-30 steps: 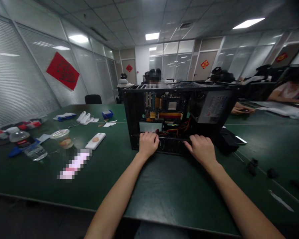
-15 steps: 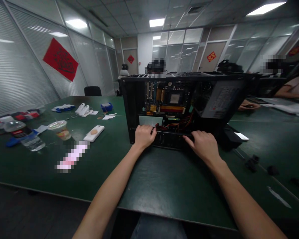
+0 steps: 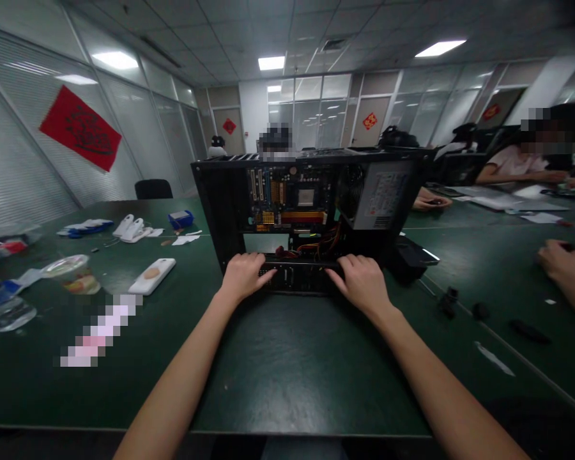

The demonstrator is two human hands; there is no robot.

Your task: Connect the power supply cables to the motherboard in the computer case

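A black computer case [image 3: 311,281] stands upright on the green table, its open side facing me. Inside it I see a motherboard [image 3: 287,185], a grey power supply [image 3: 382,197] at upper right and a bundle of coloured cables [image 3: 323,243]. My left hand [image 3: 243,276] is closed over the lower front rail of the case, thumb on the near face. Further right on the same rail, my right hand [image 3: 364,280] grips with its fingers over the edge. The fingertips of both hands are hidden inside the case.
Left on the green table [image 3: 268,370] are a white phone [image 3: 152,276], a plastic cup [image 3: 74,275], a water bottle [image 3: 4,310] and a blue box [image 3: 181,219]. Small black parts [image 3: 448,301] lie to the right. Another person's hand [image 3: 563,259] rests at the right edge.
My view has swung to the right, so the case and table items appear further left. Both hands keep their hold on the rail, and another person's hand has come into view at right.
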